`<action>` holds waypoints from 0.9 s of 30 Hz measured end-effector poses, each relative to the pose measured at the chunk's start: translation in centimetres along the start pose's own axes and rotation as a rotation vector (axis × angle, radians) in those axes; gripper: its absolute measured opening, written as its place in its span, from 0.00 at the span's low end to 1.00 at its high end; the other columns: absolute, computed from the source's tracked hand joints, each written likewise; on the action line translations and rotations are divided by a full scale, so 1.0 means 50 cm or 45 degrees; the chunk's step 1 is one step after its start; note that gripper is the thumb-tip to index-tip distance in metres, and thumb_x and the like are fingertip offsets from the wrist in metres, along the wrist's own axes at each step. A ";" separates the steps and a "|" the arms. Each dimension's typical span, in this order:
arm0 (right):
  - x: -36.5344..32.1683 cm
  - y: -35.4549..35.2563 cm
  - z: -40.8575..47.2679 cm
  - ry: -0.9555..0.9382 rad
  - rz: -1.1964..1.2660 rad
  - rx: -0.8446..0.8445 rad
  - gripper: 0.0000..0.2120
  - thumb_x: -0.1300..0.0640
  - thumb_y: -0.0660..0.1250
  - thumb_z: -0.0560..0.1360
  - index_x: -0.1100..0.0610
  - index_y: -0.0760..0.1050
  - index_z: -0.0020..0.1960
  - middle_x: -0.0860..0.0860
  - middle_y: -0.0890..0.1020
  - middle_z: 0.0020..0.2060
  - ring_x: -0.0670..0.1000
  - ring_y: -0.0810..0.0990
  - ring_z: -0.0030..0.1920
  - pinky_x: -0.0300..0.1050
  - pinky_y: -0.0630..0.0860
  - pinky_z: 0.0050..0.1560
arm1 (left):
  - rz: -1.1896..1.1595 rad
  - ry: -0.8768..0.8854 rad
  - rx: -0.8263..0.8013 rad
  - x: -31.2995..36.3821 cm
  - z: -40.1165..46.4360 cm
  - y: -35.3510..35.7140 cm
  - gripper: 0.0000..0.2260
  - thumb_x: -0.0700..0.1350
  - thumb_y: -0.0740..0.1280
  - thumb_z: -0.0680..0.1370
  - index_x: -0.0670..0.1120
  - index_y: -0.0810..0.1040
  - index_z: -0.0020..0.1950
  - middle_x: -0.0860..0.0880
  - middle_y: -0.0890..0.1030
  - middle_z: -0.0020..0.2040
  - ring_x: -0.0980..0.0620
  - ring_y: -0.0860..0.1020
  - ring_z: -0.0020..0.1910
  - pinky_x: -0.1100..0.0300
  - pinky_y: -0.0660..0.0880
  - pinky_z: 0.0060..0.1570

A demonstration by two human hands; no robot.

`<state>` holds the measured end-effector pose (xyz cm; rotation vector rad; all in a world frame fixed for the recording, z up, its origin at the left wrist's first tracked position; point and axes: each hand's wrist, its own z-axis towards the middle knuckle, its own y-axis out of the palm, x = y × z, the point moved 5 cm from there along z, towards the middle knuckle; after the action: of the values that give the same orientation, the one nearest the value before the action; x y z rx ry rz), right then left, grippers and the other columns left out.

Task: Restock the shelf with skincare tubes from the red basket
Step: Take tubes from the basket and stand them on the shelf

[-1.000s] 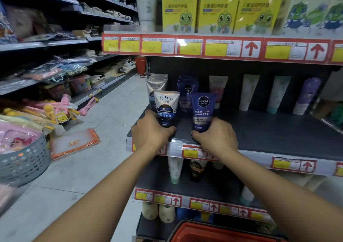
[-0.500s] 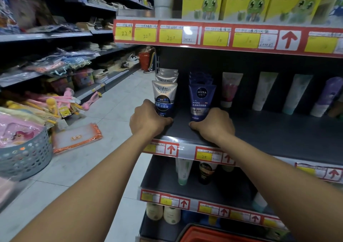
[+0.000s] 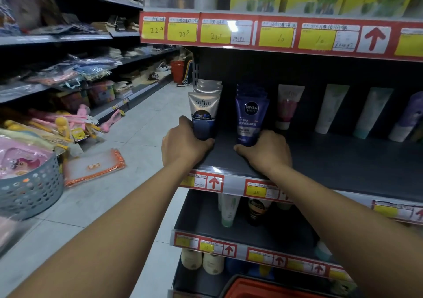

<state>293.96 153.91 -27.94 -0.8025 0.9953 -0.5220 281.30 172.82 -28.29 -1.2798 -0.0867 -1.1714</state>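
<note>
1. Both tubes have gone further back on the shelf (image 3: 332, 160) over the last second. A second ago they stood near the front lip; now they sit up against their own rows.
2. Left hand (image 3: 183, 146): grip clamped round the lower part of the Softto tube (image 3: 203, 117), which stands cap-down, upright, touching the silver tubes queued behind it.
3. Right hand (image 3: 265, 151): grip closed on the base of the Nivea tube (image 3: 250, 120), also upright, with more blue tubes stacked right behind.
4. My read: this pair is basically placed. What's left is letting go and going back for more.
5. Red basket (image 3: 263, 287) is at the bottom edge of the view, near the person, below the lowest shelf; contents not visible.
6. Edges: both wrists cross the front lip with the price strip (image 3: 258, 188). The shelf above, with its red label rail (image 3: 274, 34), hangs well clear of the tube tops.
7. Open room: gap between the two rows is bare, and the deck to the right of the Nivea row is clear up front; single tubes (image 3: 329, 107) stand only along the far back. Left of the Softto row is the shelf end, so no room there.
8. Risk guess: tall narrow tubes on caps could tip if released crooked.
</note>
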 end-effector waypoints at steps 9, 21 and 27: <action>0.004 0.001 -0.002 -0.022 0.049 0.005 0.27 0.35 0.76 0.65 0.52 0.82 0.55 0.50 0.85 0.50 0.55 0.83 0.50 0.46 0.78 0.44 | 0.032 -0.035 -0.009 -0.004 0.001 0.005 0.32 0.69 0.71 0.63 0.51 0.74 0.60 0.46 0.83 0.54 0.41 0.80 0.53 0.52 0.76 0.44; 0.011 0.007 0.006 -0.029 0.075 0.008 0.26 0.35 0.77 0.67 0.52 0.82 0.56 0.50 0.85 0.50 0.54 0.83 0.49 0.46 0.79 0.46 | 0.050 -0.018 0.005 -0.011 0.010 0.013 0.31 0.67 0.73 0.68 0.50 0.76 0.63 0.45 0.83 0.55 0.40 0.81 0.54 0.52 0.77 0.45; 0.012 0.008 0.008 -0.032 0.074 0.017 0.25 0.35 0.77 0.66 0.52 0.82 0.54 0.49 0.85 0.48 0.53 0.83 0.48 0.46 0.78 0.43 | 0.061 -0.013 0.008 -0.012 0.011 0.014 0.31 0.67 0.73 0.69 0.49 0.76 0.64 0.45 0.83 0.56 0.40 0.81 0.54 0.51 0.78 0.47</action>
<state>294.60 153.88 -28.47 -0.7639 0.9884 -0.4674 281.82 173.51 -28.96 -1.2756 -0.0669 -1.1234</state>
